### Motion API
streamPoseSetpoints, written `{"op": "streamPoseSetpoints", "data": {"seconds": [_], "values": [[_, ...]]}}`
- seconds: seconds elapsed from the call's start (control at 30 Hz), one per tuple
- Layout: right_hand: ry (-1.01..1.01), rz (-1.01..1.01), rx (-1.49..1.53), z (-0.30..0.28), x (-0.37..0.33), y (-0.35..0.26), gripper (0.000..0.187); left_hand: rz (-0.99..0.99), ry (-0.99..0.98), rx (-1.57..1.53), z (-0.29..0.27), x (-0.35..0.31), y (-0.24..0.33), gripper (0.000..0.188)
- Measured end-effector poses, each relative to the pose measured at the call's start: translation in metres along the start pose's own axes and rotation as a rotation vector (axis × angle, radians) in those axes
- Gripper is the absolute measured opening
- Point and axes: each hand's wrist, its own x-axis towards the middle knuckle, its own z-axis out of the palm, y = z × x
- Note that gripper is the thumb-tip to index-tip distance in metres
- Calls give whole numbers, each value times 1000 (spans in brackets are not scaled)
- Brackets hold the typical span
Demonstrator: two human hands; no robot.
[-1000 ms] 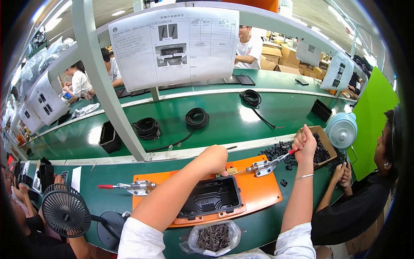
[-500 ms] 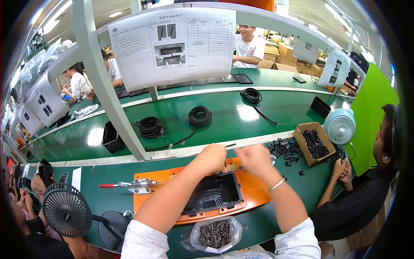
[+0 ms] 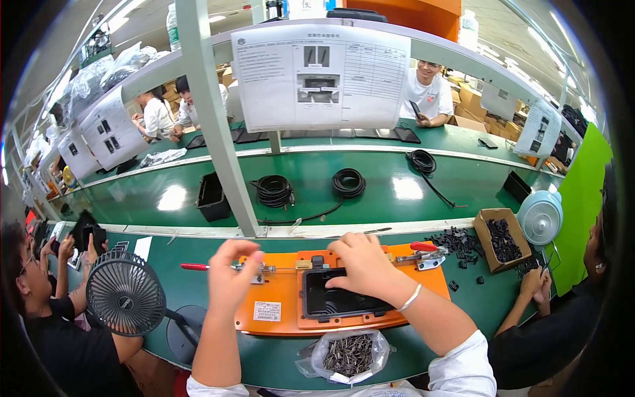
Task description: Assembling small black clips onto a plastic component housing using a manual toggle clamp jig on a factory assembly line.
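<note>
1. The black case (image 3: 316, 299) is seated in the orange fixture (image 3: 417, 278), just right of the middle of the frame and below its centre; a dark, glossy surface is framed by its rim.
2. The right hand (image 3: 364, 266) is held palm down over the upper part of the case, with thumb and fingers spread apart; whether the case is pressed cannot be told.
3. The left hand (image 3: 233, 272) is raised over the left end of the fixture, with the fingers curled and the thumb set apart from them; nothing is seen held in it.
4. The left toggle clamp, with its red handle (image 3: 194, 266) pointed to the left of the frame, is partly hidden behind the left hand.
5. The right toggle clamp (image 3: 430, 259), also red-handled, is mounted at the fixture's upper right corner.
6. A clear plastic bag (image 3: 383, 354) filled with screws (image 3: 347, 355) is placed at the lower middle of the frame, on the green worktop (image 3: 271, 360).
7. Small black parts (image 3: 460, 245) are scattered at centre right, beside a cardboard box (image 3: 486, 255) in which more are heaped.
8. Coiled black cables (image 3: 348, 183) are laid across the middle of the frame, beyond the pale rail (image 3: 331, 230).
9. A black fan (image 3: 126, 294) is stood at lower left.
</note>
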Motion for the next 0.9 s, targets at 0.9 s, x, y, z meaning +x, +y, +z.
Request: {"op": "streamPoseSetpoints", "data": {"seconds": [0.9], "values": [[-57, 39, 233, 27, 37, -2, 60, -141, 781, -554, -67, 21, -75, 26]]}}
